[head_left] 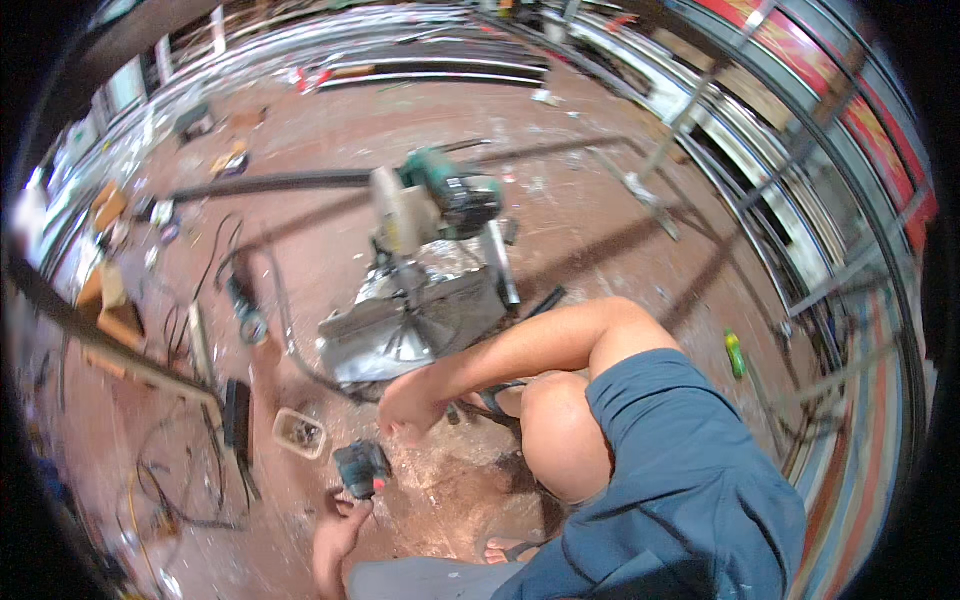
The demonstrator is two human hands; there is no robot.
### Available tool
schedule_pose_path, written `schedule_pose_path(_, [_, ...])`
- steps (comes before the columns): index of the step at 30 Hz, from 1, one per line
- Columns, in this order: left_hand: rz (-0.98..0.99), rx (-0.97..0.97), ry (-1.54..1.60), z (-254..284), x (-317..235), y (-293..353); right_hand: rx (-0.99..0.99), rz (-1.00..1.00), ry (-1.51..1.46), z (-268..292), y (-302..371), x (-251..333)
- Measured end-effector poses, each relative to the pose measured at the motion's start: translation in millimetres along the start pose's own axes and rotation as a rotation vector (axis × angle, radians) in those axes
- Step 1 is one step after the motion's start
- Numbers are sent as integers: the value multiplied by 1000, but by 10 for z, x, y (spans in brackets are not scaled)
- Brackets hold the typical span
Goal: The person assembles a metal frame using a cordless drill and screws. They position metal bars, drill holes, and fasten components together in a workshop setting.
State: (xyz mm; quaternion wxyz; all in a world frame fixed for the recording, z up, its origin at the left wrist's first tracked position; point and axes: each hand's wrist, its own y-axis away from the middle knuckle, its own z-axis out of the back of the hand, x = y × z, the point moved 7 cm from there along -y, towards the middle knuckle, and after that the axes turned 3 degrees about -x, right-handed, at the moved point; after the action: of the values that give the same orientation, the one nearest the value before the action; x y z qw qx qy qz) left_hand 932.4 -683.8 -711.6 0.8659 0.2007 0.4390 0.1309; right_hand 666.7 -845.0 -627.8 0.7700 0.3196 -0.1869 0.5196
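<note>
My left hand (pixel 338 530) is at the lower middle, its fingers curled against the near end of a teal and black cordless drill (pixel 360 468) with a small red part. The grip is partly hidden. Beyond and to the right, my right hand (pixel 408 405) hangs over the floor at the front edge of a miter saw (pixel 405 325). Its fingers point down and are blurred, so whether they hold anything is unclear. The saw has a green motor and a metal base. A small cream tub (pixel 300 433) with small loose pieces stands left of the drill.
A corded power tool (pixel 245 312) and tangled cables (pixel 175 480) lie to the left. A dark metal bar (pixel 280 183) extends left from the saw. Metal lengths (pixel 430 72) are stacked at the back. A green bottle (pixel 735 353) and metal frame (pixel 850 270) are at right.
</note>
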Motion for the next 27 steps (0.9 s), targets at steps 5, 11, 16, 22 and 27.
schedule_pose_path(5, [-105, 132, -28, -255, -580, -180, 344, -239, 149, -80, 943, 109])
schedule_pose_path(11, [-181, 22, 116, -430, -584, -259, 227, -191, 248, 170, 1589, 534])
schedule_pose_path(16, [-91, -178, 134, -469, -381, -362, 276, -38, 300, -202, 1708, 277])
schedule_pose_path(22, [-102, -315, -529, -597, -1320, 142, 205, 203, 291, -636, 2035, -146])
schedule_pose_path(27, [-116, 105, -1161, -1304, -3225, 673, -185, 270, -3, -424, 2520, -242])
